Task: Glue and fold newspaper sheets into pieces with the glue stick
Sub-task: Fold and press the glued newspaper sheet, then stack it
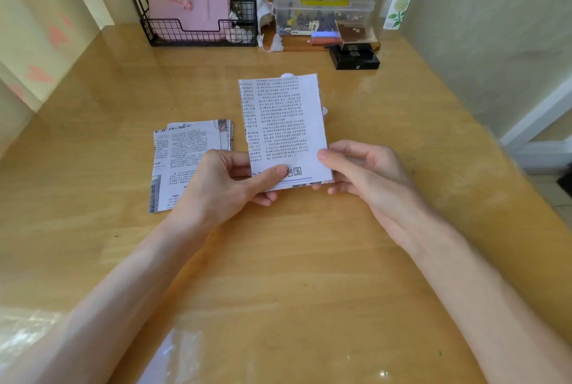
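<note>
We are holding a folded newspaper piece [283, 133] just above the centre of the frame. Its near end is caught between our hands and its far end is pointing away from us over the table [278, 275]. Our left hand [229, 188] is pinching the lower left corner, thumb lying across the headline and fingers curled beneath. Our right hand [362, 173] is gripping the lower right edge the same way, thumb on the printed face and fingers under it. Neither hand is free.

Left of centre a stack of newspaper pieces [182, 164] is lying flat on the table, and our left hand is overlapping its right edge in the picture (whether it is touching the stack we cannot tell).

We are judging this to be the folding step: layers are showing along the near edge of the held piece, and we seem to be squaring it up or checking the crease.

We are not making out the glue stick anywhere. Something small and white is peeking out behind the right edge of the piece, but we cannot say what it is.

The next move is probably calling for one hand to let go while the other steadies the paper. That would free it to fetch the glue, press the fold, or lay the piece on the stack.
</note>
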The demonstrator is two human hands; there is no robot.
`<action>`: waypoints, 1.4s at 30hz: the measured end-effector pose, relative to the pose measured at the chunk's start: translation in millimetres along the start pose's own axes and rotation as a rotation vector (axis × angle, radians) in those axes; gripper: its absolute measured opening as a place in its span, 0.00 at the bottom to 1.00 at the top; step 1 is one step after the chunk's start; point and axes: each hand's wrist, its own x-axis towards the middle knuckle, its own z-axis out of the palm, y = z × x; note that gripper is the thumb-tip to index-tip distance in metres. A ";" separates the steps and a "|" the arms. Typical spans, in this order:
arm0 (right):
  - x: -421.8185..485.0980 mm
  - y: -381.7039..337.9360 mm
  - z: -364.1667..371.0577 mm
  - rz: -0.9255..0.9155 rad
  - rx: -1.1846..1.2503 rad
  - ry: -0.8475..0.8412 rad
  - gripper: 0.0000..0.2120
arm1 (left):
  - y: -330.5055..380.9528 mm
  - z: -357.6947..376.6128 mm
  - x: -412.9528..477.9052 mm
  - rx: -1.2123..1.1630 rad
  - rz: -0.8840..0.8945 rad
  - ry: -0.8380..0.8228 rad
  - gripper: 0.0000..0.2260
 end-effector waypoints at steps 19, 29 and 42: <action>-4.3 -7.3 -11.4 0.054 -0.011 -0.066 0.02 | -0.6 -1.6 1.8 -0.073 0.026 0.093 0.09; -4.9 -9.3 -9.7 0.009 0.029 -0.043 0.03 | -1.1 -0.9 1.2 -0.073 0.019 0.071 0.12; -4.7 -13.0 -14.1 -0.189 0.169 -0.188 0.01 | 8.1 2.6 -3.1 -0.179 0.010 0.051 0.14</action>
